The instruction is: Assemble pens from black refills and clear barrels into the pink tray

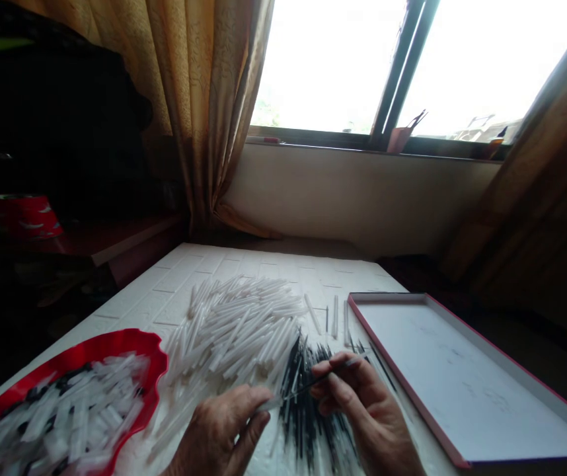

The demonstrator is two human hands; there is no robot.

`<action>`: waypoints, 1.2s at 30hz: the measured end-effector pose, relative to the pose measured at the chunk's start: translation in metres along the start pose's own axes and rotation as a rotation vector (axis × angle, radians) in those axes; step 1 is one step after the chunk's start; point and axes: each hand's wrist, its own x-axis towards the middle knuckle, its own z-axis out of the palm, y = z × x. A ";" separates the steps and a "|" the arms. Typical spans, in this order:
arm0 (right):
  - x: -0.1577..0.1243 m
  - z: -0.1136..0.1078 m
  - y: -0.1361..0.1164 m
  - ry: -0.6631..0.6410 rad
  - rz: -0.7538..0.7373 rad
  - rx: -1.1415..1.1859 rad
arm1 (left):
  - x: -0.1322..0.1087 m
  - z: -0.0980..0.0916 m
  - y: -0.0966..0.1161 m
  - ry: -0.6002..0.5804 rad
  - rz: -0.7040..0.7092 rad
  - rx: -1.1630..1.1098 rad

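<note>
One pale translucent tube [272, 402] sits pinched between thumb and forefinger of my left hand [228, 420], low in the middle of the view; bit blurred. My right hand [363, 410] is closed on a thin dark stick [308, 385], gripping it with thumb and bent fingers, its near end pointing left at the tube. Ends meet or nearly so; can't tell whether the stick goes inside.

Both hands are above the white, brick-patterned tabletop [164, 271]. Just under the stick, between my hands: a pile of dark sticks [308, 430], lying mostly lengthwise, partly behind my right hand. Beyond my left hand, a big heap of whitish tubes [244, 324], stacked at mixed angles, its right edge against the dark pile. A few loose tubes [336, 317] lie apart, between heap and box.

Left of me, a red bowl [137, 338] with a wavy rim, full of short clear pieces [80, 410] plus some black bits. Right of my right hand, a shallow box [462, 370], pale inside, pink-red edge, a few dark smudges on its floor. Ahead, a bright window [333, 59] beside a golden curtain [174, 79].
</note>
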 end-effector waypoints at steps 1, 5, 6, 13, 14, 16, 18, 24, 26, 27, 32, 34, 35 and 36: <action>-0.002 0.003 0.001 0.025 0.050 0.069 | 0.000 0.000 0.000 -0.004 0.009 0.007; -0.006 0.014 -0.002 0.105 0.118 0.202 | 0.001 0.001 0.002 -0.001 0.032 0.021; -0.007 0.015 -0.003 0.108 0.117 0.198 | 0.001 0.001 0.002 0.001 0.037 0.019; -0.009 0.011 -0.007 0.095 0.056 0.118 | 0.004 0.001 0.002 0.035 0.049 0.047; -0.010 0.012 -0.005 0.081 0.068 0.125 | 0.005 0.002 0.002 0.033 0.053 0.046; -0.013 0.016 0.000 0.031 0.102 0.149 | 0.008 0.001 0.004 0.020 0.056 0.036; -0.017 0.022 0.007 -0.041 0.132 0.149 | 0.010 0.000 0.006 0.000 0.060 0.021; -0.025 0.027 0.035 -0.198 0.063 -0.047 | 0.012 -0.002 0.009 -0.026 0.062 -0.043; -0.025 0.022 0.042 -0.191 -0.041 -0.149 | 0.010 -0.001 0.008 -0.035 0.063 -0.042; -0.024 0.020 0.045 -0.180 -0.116 -0.223 | 0.009 0.000 0.007 -0.025 0.069 -0.027; -0.021 0.020 0.052 -0.184 -0.603 -0.602 | 0.005 0.000 0.007 -0.015 0.096 0.041; -0.020 0.024 0.053 -0.205 -0.712 -0.687 | 0.005 0.000 0.008 -0.020 0.093 0.024; -0.020 0.025 0.054 -0.208 -0.746 -0.720 | 0.005 0.000 0.008 -0.025 0.087 0.014; -0.019 0.026 0.054 -0.206 -0.776 -0.747 | 0.005 0.000 0.008 -0.030 0.082 0.006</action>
